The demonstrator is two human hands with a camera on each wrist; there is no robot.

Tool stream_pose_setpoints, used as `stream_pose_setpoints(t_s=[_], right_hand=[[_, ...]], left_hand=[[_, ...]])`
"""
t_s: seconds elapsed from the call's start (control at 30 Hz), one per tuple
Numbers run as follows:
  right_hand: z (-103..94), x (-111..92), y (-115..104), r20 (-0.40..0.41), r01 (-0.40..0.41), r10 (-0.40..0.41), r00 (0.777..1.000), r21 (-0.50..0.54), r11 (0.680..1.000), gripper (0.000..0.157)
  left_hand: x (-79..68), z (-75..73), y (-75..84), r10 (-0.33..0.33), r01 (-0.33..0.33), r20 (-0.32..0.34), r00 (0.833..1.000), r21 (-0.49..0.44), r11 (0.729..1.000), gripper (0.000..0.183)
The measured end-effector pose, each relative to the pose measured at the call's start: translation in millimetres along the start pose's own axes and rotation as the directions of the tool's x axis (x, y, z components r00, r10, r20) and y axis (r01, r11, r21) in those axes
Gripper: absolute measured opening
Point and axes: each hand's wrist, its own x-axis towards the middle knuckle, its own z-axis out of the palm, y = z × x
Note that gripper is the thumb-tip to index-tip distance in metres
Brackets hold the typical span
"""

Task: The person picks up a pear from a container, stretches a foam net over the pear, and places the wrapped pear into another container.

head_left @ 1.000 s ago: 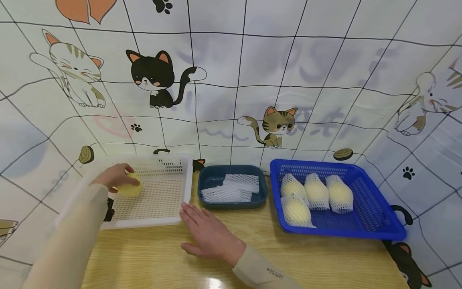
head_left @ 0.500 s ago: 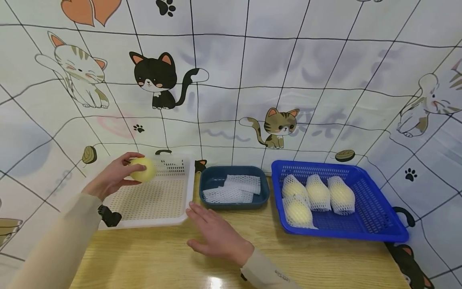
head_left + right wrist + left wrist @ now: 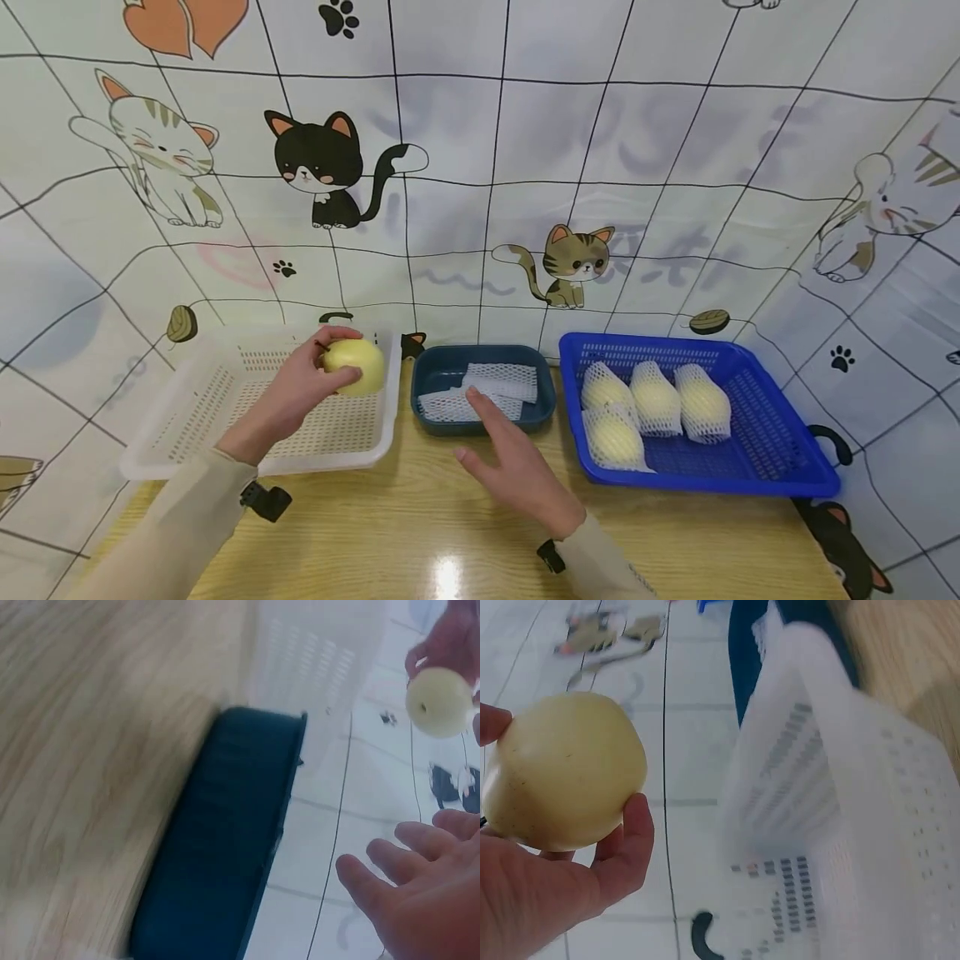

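My left hand [image 3: 288,398] grips a pale yellow pear [image 3: 362,367] between thumb and fingers. It holds the pear above the right side of a white perforated basket [image 3: 330,460]. The left wrist view shows the pear [image 3: 566,772] unwrapped, its speckled skin bare. My right hand [image 3: 525,475] hovers with fingers extended by the front of a dark teal box [image 3: 423,367], holding nothing. White foam net sleeves [image 3: 501,385] lie flat in that box. From the right wrist, the spread fingers [image 3: 405,862] of my right hand appear beside the box wall.
At the right stands a blue perforated basket [image 3: 765,454] with several net-wrapped pears [image 3: 701,404] on its left side. The containers stand in a row on a wooden table [image 3: 405,533], against a wall covering [image 3: 450,125] printed with cats.
My left hand has lifted the pear out of the white basket and carried it right. The right hand has left the table near the basket and moved right, toward the teal box.
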Motion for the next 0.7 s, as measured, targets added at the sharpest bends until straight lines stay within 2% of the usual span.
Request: stream_pose_setpoints(t_s=[0.1, 0.2, 0.33, 0.43, 0.53, 0.6, 0.7], right_hand=[[-8.0, -3.3, 4.4, -0.035, -0.032, 0.034, 0.999, 0.076, 0.997, 0.067], [-12.7, -5.4, 8.1, -0.055, -0.039, 0.049, 0.997, 0.161, 0.986, 0.058], [-16.6, -6.5, 10.3, -0.066, -0.018, 0.036, 0.997, 0.254, 0.967, 0.050], [-20.2, -7.8, 12.2, -0.044, -0.009, 0.027, 0.999, 0.369, 0.930, 0.045], [-24.4, -10.1, 14.4, 0.009, -0.053, 0.056, 0.998, 0.514, 0.856, 0.045], [-26.7, -11.5, 15.8, 0.038, -0.080, 0.070, 0.997, 0.560, 0.824, 0.047], [-28.7, -14.1, 18.1, 0.068, -0.101, 0.075, 0.995, 0.565, 0.819, 0.049]], left_hand=[[-3.4, 19.8, 6.8, 0.060, -0.064, 0.039, 0.997, 0.111, 0.992, 0.051], [-7.2, 38.9, 10.1, 0.104, -0.117, 0.078, 0.992, 0.181, 0.977, 0.051], [-11.8, 63.7, 9.4, 0.183, -0.210, 0.127, 0.975, 0.252, 0.944, 0.051], [-13.9, 82.7, 7.9, 0.249, -0.288, 0.170, 0.953, 0.274, 0.917, 0.051], [-15.0, 100.6, 4.6, 0.298, -0.347, 0.206, 0.932, 0.267, 0.899, 0.052], [-16.0, 110.5, 0.8, 0.329, -0.380, 0.220, 0.918, 0.260, 0.888, 0.051], [-18.0, 124.4, -5.0, 0.370, -0.421, 0.225, 0.901, 0.258, 0.870, 0.050]])
